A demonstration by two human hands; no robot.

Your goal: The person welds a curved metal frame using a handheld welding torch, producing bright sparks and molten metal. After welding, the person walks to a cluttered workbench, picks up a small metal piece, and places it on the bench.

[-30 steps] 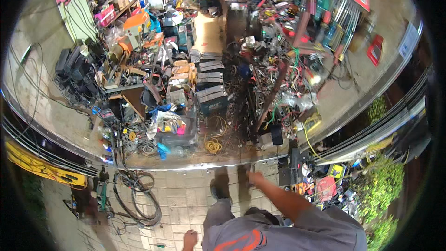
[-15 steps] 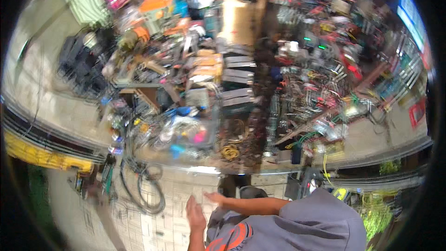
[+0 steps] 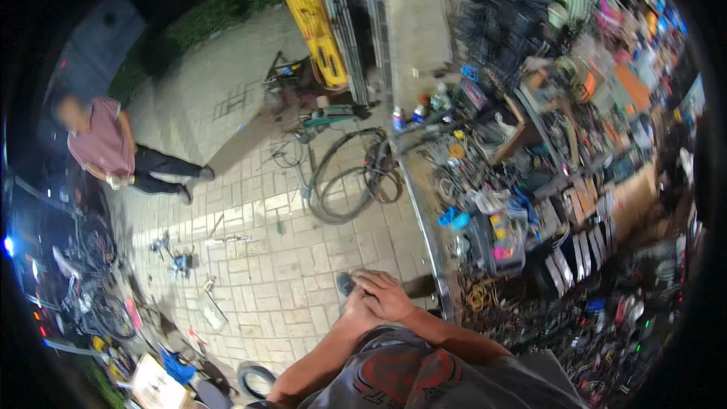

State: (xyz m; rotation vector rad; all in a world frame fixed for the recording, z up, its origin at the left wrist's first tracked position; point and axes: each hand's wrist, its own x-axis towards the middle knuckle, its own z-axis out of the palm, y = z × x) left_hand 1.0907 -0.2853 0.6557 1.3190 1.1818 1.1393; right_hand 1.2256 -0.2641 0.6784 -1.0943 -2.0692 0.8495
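In front of my body, above the paved floor [image 3: 261, 273], my two hands are brought together. My right hand [image 3: 388, 295] lies over the left, its fingers bent across it. Beneath it, my left hand [image 3: 361, 307] shows only in part, and its fingers are mostly covered. No tool or part shows between the hands. A dark shoe [image 3: 345, 283] appears just past them. Black tyres and tubes [image 3: 348, 174] lie on the paving ahead, beyond the hands.
A metal floor rail [image 3: 424, 238] runs on my right, beside crowded tools, bins and yellow coiled cord [image 3: 485, 295]. A person in a pink shirt [image 3: 102, 140] stands far left. Small tools [image 3: 180, 263] lie on the paving. Bicycles [image 3: 98, 303] stand at the left edge.
My view has swung left, from the cluttered shop interior to the paved area outside. My hands were apart with fingers stretched; now they are together.
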